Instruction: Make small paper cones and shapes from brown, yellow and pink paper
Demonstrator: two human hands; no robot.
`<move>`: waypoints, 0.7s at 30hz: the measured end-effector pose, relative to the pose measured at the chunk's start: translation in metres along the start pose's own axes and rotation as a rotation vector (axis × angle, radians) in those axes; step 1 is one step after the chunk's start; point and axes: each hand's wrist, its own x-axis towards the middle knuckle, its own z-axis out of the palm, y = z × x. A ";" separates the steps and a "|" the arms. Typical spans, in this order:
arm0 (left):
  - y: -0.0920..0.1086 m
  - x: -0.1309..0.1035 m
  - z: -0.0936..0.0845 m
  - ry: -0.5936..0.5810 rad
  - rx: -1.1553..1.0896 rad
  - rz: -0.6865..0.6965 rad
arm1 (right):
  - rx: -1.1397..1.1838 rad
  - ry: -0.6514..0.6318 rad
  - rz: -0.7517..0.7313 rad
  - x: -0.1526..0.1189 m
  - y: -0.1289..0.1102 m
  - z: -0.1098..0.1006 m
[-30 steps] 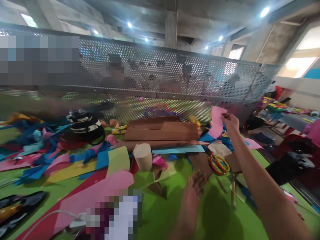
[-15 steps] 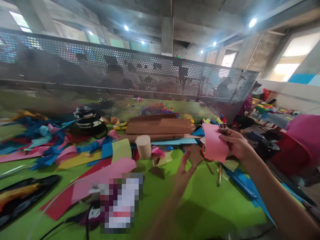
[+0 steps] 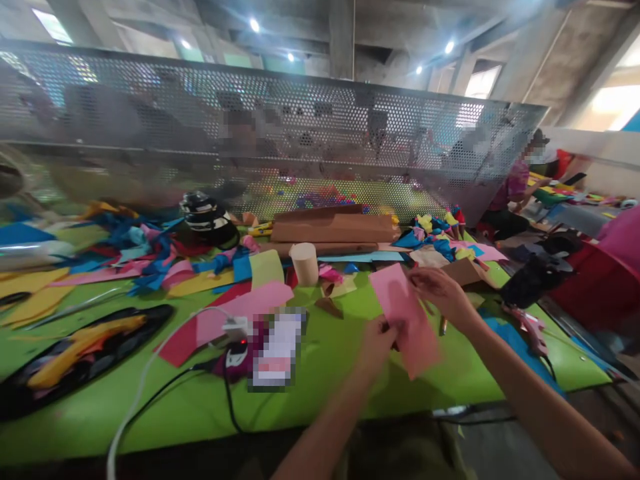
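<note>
A pink sheet of paper [image 3: 400, 300] is held upright above the green table [image 3: 330, 400]. My left hand [image 3: 377, 340] pinches its lower left edge, the fingers partly behind the sheet. With closed fingers my right hand [image 3: 440, 290] grips its upper right edge. Under and beyond the right hand lie a brown piece of paper [image 3: 465, 272] and a short pencil-like stick [image 3: 443, 325]. Left of the sheet stands a pale paper cylinder [image 3: 305, 265], with pink and yellow scraps [image 3: 333, 275] beside it.
A phone [image 3: 277, 350] and a purple power adapter [image 3: 235, 360] with cables lie left of my hands. A pink glue gun [image 3: 533, 330] rests at the right. Coloured paper strips and a black cap [image 3: 207, 220] line the back, before a perforated metal screen [image 3: 300, 147]. A person [image 3: 515, 183] sits far right.
My left hand, open and apart before, has closed on the pink paper. My right hand has brought the sheet down and nearer. The view has shifted, showing more of the table's front.
</note>
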 end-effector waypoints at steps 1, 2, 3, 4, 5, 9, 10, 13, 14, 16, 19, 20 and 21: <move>-0.002 -0.003 -0.003 0.045 -0.026 -0.003 | -0.102 0.009 -0.081 -0.007 -0.001 0.000; -0.005 -0.005 -0.006 0.087 -0.048 -0.008 | -0.188 0.001 -0.145 -0.016 -0.003 0.000; -0.007 -0.007 -0.008 0.124 -0.069 -0.014 | -0.237 -0.037 -0.182 -0.026 -0.006 0.000; -0.010 -0.009 -0.011 0.154 -0.093 -0.023 | -0.273 -0.121 -0.194 -0.037 -0.009 0.000; -0.012 -0.011 -0.012 0.179 -0.122 -0.037 | -0.312 -0.195 -0.205 -0.048 -0.012 0.002; -0.019 -0.018 -0.011 0.235 -0.281 -0.096 | -0.521 -0.415 -0.314 -0.087 -0.006 0.012; -0.019 -0.020 -0.009 0.227 -0.329 -0.100 | -0.561 -0.403 -0.343 -0.093 0.001 0.015; -0.018 -0.028 -0.001 0.201 -0.462 -0.089 | -0.638 -0.291 -0.408 -0.105 0.026 0.021; -0.017 -0.032 0.000 0.197 -0.489 -0.092 | -0.642 -0.258 -0.429 -0.107 0.034 0.022; -0.016 -0.041 -0.001 0.184 -0.506 -0.131 | -0.616 -0.212 -0.460 -0.110 0.046 0.023; -0.016 -0.060 -0.009 0.119 -0.445 -0.221 | -0.549 -0.190 -0.469 -0.115 0.052 0.023; -0.016 -0.068 -0.014 0.079 -0.416 -0.238 | -0.531 -0.190 -0.460 -0.116 0.052 0.022; -0.016 -0.076 -0.019 0.011 -0.376 -0.263 | -0.516 -0.194 -0.446 -0.118 0.052 0.022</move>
